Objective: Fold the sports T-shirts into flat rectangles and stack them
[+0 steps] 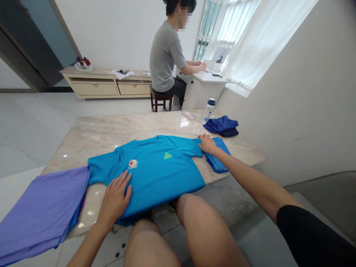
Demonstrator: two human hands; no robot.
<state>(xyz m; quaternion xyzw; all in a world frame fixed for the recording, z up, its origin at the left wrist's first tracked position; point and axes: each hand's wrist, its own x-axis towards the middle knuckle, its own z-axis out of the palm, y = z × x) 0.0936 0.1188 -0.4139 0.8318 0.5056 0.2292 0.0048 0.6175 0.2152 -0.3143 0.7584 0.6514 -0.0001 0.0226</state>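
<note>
A bright blue T-shirt (158,167) lies spread front side up, with a round badge and a green PEAK logo on its chest. Its lower part hangs over the table's near edge. My left hand (118,194) rests flat on the shirt's left side, below the badge, fingers extended. At the end of the right-hand sleeve is my right hand (207,142), its fingers bent onto the sleeve's hem and seeming to pinch it. Just beyond that sleeve, partly under my right hand and forearm, sits a folded blue garment (215,161).
Purple folded cloth (47,207) covers the marble-look table's (91,128) left end and overhangs it. A dark blue garment bundle (222,125) and a water bottle (208,111) stand at the back right. Beyond, a person (167,55) sits at a white desk (207,77).
</note>
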